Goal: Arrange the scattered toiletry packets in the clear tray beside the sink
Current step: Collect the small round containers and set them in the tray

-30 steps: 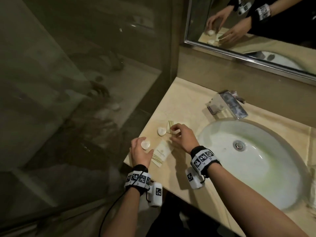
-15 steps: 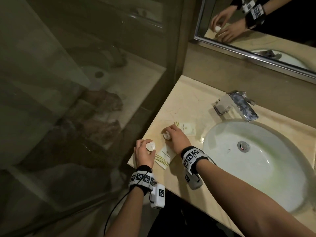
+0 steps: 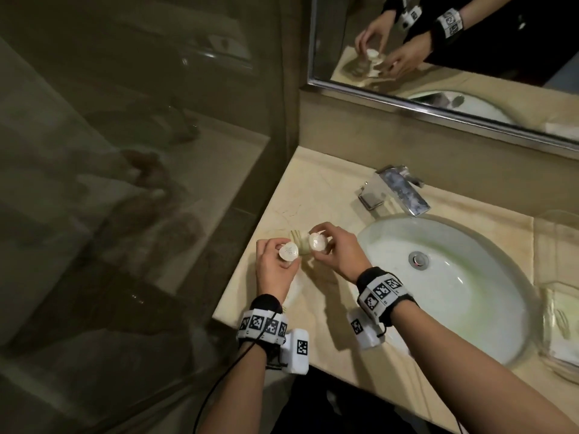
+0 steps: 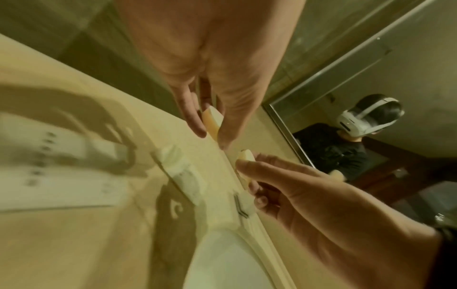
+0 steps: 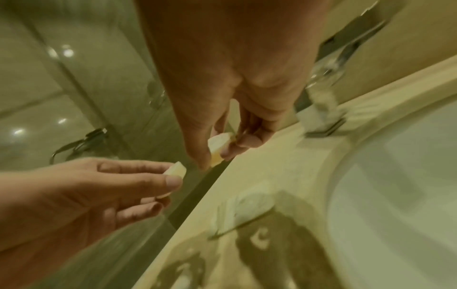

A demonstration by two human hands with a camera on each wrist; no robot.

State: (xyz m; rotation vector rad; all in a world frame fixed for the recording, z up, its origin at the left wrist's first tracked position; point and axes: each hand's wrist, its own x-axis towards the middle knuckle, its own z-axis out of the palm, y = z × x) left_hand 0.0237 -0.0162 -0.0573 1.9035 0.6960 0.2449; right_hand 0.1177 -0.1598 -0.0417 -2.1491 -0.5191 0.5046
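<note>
My left hand (image 3: pixel 275 264) pinches a round white packet (image 3: pixel 289 251) above the counter's left end. Just to its right, my right hand (image 3: pixel 332 249) pinches a second round white packet (image 3: pixel 317 242). The wrist views show each disc held between thumb and fingers: the left one (image 4: pixel 213 121), the right one (image 5: pixel 219 149). A flat striped packet (image 3: pixel 296 241) shows between the hands, and I cannot tell whether it is held. Flat packets (image 4: pixel 184 173) lie on the counter below. The clear tray (image 3: pixel 553 233) stands right of the sink with packets inside.
The white basin (image 3: pixel 454 308) fills the counter's middle, and a chrome faucet (image 3: pixel 394 192) stands behind it. A glass shower wall (image 3: pixel 141 214) runs along the counter's left edge. A mirror (image 3: pixel 470 57) hangs above the back wall.
My right hand has picked up the second round packet from the counter. Both hands have risen off the counter and come close together, each with a disc.
</note>
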